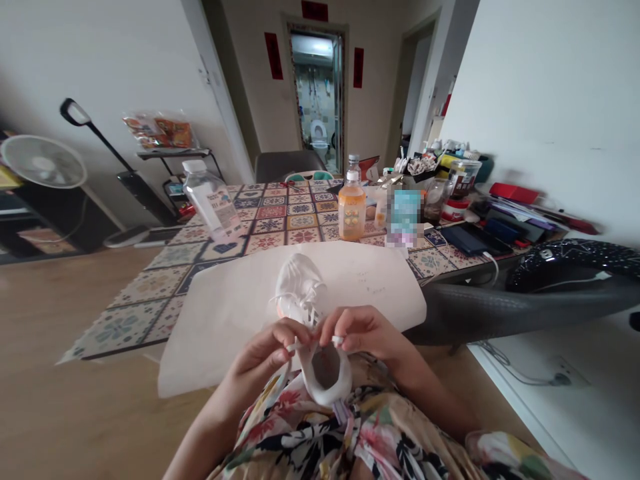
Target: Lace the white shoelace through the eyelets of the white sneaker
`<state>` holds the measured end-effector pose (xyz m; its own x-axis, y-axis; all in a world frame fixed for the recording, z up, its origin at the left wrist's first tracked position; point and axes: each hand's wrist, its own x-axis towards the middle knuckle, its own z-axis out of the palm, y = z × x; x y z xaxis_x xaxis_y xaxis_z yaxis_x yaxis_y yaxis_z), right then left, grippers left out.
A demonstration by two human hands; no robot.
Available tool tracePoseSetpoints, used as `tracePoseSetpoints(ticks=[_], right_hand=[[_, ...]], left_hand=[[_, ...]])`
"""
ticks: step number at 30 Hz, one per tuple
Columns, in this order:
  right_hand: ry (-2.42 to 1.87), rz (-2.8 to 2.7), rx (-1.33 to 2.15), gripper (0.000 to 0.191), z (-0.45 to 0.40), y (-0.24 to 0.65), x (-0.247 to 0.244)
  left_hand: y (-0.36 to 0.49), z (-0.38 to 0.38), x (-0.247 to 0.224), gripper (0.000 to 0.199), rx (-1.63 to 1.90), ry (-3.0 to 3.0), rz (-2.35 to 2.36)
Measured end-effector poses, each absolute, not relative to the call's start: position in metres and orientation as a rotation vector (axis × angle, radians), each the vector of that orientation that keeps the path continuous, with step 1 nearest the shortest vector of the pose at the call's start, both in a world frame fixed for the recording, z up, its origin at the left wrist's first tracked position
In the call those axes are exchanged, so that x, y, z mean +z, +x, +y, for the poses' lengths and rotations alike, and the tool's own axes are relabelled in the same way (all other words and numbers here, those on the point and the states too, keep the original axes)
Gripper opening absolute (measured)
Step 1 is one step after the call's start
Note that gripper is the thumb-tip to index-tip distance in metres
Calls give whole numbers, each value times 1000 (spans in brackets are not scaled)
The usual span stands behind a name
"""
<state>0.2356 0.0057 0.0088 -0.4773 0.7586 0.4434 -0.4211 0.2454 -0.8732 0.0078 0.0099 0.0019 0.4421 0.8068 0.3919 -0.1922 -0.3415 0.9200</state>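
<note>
A white lace-up shoe lies with its toe pointing away from me and its heel against my patterned clothing. Its toe end rests on a large white sheet of paper. At the left of the shoe's opening, my left hand pinches a white shoelace between thumb and fingers. My right hand pinches a white lace on the right side, its fingertips close to the left ones. Both hands hover around the tongue and partly hide it. More lacing shows beyond my fingers.
Behind the paper, a patterned tablecloth bears a clear bottle at left and an orange drink bottle. Jars, a tablet and papers crowd the right side. A dark chair stands at right.
</note>
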Motion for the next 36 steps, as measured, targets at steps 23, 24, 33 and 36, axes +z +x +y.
tracePoseSetpoints(ticks=[23, 24, 33, 36], right_hand=[[-594, -1383, 1193, 24, 3, 215, 3], [-606, -1400, 1160, 24, 2, 215, 2], [-667, -1704, 837, 12, -3, 221, 7], [-646, -1749, 783, 10, -3, 223, 9]], left_hand=[[31, 13, 3, 24, 1267, 1931, 700], [32, 11, 4, 21, 1227, 1959, 700], [40, 7, 3, 20, 1249, 1647, 887], [39, 7, 0, 9, 1287, 1717, 889]])
